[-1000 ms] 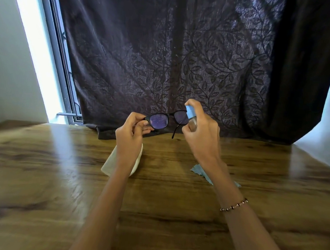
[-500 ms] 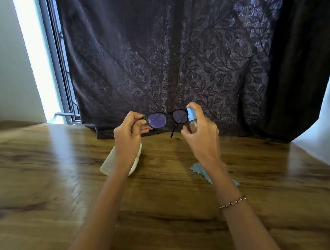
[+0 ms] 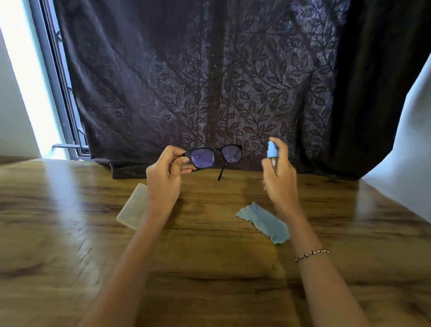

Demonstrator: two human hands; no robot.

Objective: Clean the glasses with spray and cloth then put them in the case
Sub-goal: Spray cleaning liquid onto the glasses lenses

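Observation:
My left hand (image 3: 166, 172) pinches the left end of the black-framed glasses (image 3: 213, 157) and holds them up above the wooden table (image 3: 204, 274), lenses toward me, one temple arm hanging down. My right hand (image 3: 280, 177) grips a small spray bottle (image 3: 271, 151) with a light blue top, index finger on the top, a short gap to the right of the glasses. A light blue cleaning cloth (image 3: 265, 222) lies on the table below my right hand. The pale glasses case (image 3: 132, 206) lies on the table, partly hidden behind my left wrist.
A dark leaf-patterned curtain (image 3: 212, 89) hangs behind the table's far edge, its hem resting on the wood. A bright window (image 3: 28, 68) is at the far left and a white wall (image 3: 420, 135) at the right.
My right hand with the spray bottle has moved to the right, away from the right lens. The glasses stay held in my left hand.

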